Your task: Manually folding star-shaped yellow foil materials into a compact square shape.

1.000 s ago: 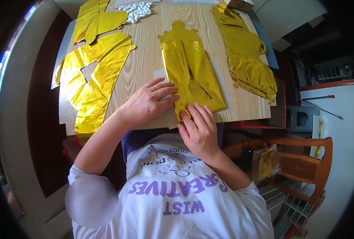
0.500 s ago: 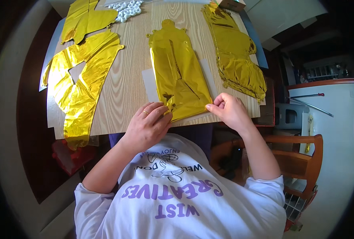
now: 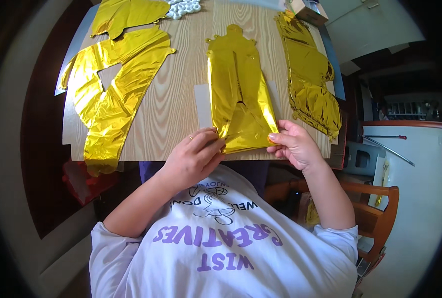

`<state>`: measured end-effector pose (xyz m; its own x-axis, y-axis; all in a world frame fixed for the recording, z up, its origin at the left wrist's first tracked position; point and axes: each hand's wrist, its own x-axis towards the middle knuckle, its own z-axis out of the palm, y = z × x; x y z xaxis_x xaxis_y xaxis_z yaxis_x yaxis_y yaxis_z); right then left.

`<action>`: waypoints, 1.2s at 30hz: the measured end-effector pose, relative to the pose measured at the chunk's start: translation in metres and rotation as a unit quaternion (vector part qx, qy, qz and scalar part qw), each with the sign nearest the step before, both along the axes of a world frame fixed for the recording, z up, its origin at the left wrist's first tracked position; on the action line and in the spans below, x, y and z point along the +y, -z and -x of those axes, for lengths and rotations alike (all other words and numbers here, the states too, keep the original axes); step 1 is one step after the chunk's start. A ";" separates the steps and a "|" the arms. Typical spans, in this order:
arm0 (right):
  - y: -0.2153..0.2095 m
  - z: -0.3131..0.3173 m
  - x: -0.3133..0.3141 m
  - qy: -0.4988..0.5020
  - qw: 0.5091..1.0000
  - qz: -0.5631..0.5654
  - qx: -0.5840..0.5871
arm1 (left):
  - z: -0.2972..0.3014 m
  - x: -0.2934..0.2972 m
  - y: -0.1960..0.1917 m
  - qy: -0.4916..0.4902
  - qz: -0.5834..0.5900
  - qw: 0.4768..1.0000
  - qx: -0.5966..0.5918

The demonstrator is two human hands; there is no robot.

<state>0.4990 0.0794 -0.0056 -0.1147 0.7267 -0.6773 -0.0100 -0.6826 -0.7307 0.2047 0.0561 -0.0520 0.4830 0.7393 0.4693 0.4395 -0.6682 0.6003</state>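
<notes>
A flat gold foil balloon (image 3: 241, 94) lies lengthwise in front of me, its narrow tabbed end pointing away. Its wide near end is lifted slightly at the table's front edge. My left hand (image 3: 195, 155) pinches the near left corner, fingers closed together. At the near right corner my right hand (image 3: 296, 145) grips the foil between thumb and fingers. Pale card (image 3: 203, 107) shows from under the balloon on both sides.
To the left lies a gold foil balloon (image 3: 126, 94) with a hole, its tip over the table edge; another foil piece (image 3: 129, 17) lies beyond. Folded gold foil (image 3: 308, 69) is at right. White rings (image 3: 183, 8) and a box (image 3: 308, 11) sit at the back. A wooden chair (image 3: 380, 213) stands right.
The view has shifted, so the table contents appear farther right. The balloon's near corners have been drawn up and its right side now curls upward in my right hand.
</notes>
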 end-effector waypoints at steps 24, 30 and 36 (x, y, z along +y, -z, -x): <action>0.007 0.000 0.000 -0.071 0.992 -0.105 -0.015 | -0.021 -0.003 -0.029 -0.148 0.529 0.801 -0.239; 0.011 0.002 0.001 -0.079 0.980 -0.164 -0.075 | -0.023 -0.004 -0.031 -0.162 0.506 0.820 -0.214; 0.021 0.007 0.000 -0.086 0.938 -0.271 -0.199 | -0.023 -0.001 -0.041 -0.175 0.512 0.820 -0.187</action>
